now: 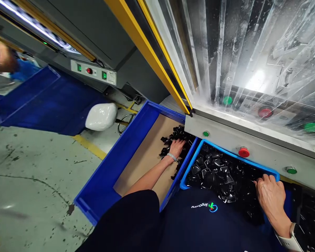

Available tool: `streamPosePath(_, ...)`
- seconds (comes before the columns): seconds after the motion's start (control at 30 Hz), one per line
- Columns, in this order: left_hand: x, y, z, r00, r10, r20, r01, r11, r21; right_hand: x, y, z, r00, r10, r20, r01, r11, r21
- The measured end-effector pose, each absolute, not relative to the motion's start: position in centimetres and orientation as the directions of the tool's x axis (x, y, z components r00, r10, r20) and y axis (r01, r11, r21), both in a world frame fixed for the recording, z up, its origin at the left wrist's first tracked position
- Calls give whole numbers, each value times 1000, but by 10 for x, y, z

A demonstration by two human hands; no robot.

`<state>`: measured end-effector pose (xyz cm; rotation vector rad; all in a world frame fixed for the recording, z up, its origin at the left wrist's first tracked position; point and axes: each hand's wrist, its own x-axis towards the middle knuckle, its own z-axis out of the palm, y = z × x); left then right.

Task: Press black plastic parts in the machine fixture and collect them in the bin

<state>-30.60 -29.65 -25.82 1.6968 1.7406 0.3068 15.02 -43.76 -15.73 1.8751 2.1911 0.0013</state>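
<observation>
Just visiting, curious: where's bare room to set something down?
Flat brown sheet lies bare between the left forearm and the dark blue plastic bin's left wall. Crowded: glossy black parts around the left hand and heaped in the bright blue plastic tub.

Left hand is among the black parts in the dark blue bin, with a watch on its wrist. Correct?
Not the watch: the head view shows a pale bracelet on that wrist; the watch is on the right hand's wrist. The left hand is among the black parts in the dark blue bin.

Scuffed pale-green floor (42, 157), yellow line (91, 147), white stool (101, 117), strip light (31, 23)
</observation>
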Motion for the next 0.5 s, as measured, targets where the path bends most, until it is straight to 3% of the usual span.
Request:
streamPosePath(0.13,-308,-302,-247,6,948,-319,690,227,687,155,-441,-148,-120,984,-130,989,129,65)
streamPosePath(0.23,-310,-310,-234,-117,933,-340,556,345,756,161,-444,-132,-84,996,-41,985,76,-155)
streamPosePath(0.33,-310,-314,-213,-202,896,-396,366,444,818,162,-442,-114,-17,995,-99,906,-27,-422)
streamPosePath(0.43,-299,-313,-184,-172,869,-465,53,479,876,150,-431,-95,-41,985,-169,774,-76,-629)
streamPosePath(0.5,-282,-311,-163,-60,859,-508,-216,486,847,134,-420,-83,-101,987,-122,706,-16,-708)
